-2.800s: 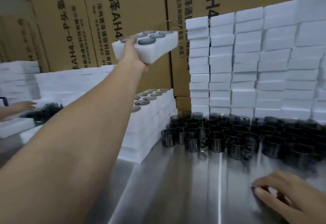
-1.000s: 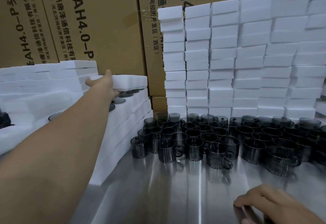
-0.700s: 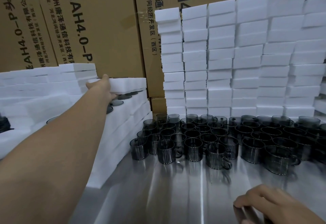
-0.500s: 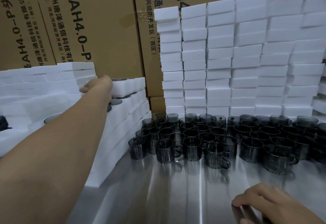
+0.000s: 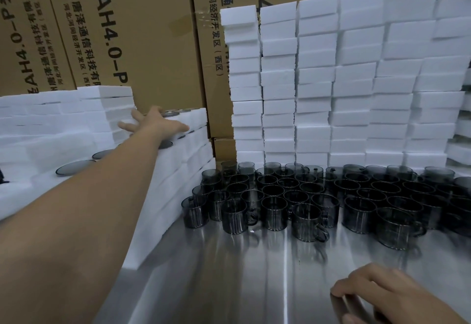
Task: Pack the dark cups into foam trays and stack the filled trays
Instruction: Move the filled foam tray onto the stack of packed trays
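Left grip (image 5: 157, 126) spread flat on top filled tray (image 5: 199, 117), far left. Right grip (image 5: 387, 295) curled over dark object (image 5: 340, 307), nearer loose cups (image 5: 280, 193) straight ahead.

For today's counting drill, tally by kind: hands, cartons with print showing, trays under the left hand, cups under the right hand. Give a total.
Hands: 2, the left hand and the right hand
Printed cartons: 3
Tray under the left hand: 1
Cup, dim, under the right hand's curled fingers: 1
Total: 7
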`<state>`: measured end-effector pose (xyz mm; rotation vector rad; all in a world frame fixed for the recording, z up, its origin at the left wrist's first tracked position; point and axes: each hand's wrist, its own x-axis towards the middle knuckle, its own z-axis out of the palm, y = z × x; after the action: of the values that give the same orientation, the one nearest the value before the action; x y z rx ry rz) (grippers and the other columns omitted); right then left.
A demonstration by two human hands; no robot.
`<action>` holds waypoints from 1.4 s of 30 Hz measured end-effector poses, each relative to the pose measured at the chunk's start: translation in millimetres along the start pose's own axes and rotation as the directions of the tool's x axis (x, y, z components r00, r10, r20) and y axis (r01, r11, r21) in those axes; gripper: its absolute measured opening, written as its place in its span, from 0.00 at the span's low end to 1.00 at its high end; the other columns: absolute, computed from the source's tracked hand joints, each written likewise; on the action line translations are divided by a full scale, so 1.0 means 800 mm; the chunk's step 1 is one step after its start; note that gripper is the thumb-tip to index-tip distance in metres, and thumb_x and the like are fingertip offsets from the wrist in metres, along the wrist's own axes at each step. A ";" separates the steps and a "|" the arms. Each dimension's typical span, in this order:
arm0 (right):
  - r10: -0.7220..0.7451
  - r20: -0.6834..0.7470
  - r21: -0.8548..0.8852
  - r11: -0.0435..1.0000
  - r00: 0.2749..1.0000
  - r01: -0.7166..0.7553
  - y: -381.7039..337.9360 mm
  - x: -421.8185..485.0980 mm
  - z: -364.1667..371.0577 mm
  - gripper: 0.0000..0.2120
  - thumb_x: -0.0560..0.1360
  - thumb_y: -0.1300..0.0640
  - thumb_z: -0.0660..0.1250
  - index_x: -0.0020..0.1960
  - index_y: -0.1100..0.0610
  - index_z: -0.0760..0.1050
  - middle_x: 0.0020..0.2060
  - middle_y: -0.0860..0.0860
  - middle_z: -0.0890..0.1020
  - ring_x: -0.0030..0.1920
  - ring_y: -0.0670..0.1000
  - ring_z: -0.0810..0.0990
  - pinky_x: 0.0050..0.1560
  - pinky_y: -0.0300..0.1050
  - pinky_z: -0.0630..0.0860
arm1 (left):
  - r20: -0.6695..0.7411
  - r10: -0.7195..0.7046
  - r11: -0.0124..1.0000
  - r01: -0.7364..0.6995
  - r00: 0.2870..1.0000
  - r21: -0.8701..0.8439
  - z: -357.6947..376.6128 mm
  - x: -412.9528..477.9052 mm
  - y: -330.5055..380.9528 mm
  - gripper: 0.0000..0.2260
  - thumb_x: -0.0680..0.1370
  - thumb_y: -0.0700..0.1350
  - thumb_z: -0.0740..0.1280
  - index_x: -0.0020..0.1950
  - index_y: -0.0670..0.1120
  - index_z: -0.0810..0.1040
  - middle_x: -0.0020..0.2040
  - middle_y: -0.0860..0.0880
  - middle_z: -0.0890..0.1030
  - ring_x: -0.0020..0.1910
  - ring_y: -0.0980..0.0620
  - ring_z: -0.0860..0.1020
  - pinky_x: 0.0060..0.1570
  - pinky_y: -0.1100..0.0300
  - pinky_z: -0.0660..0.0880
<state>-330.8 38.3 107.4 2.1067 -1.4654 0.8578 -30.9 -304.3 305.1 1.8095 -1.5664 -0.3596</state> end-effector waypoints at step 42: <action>0.603 -0.086 -0.855 0.365 0.793 -0.370 0.177 0.122 -0.310 0.25 0.81 0.43 0.65 0.74 0.51 0.71 0.70 0.55 0.77 0.70 0.61 0.74 0.70 0.61 0.70 | 0.009 0.994 0.099 -0.896 0.105 -0.432 0.232 -0.355 0.010 0.09 0.81 0.48 0.65 0.58 0.60 0.78 0.64 0.65 0.72 0.67 0.60 0.72 0.58 0.57 0.77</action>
<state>-499.4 86.6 353.0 1.0141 -2.1224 -0.0724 -216.9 -96.0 112.3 0.0892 -2.3785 -0.1923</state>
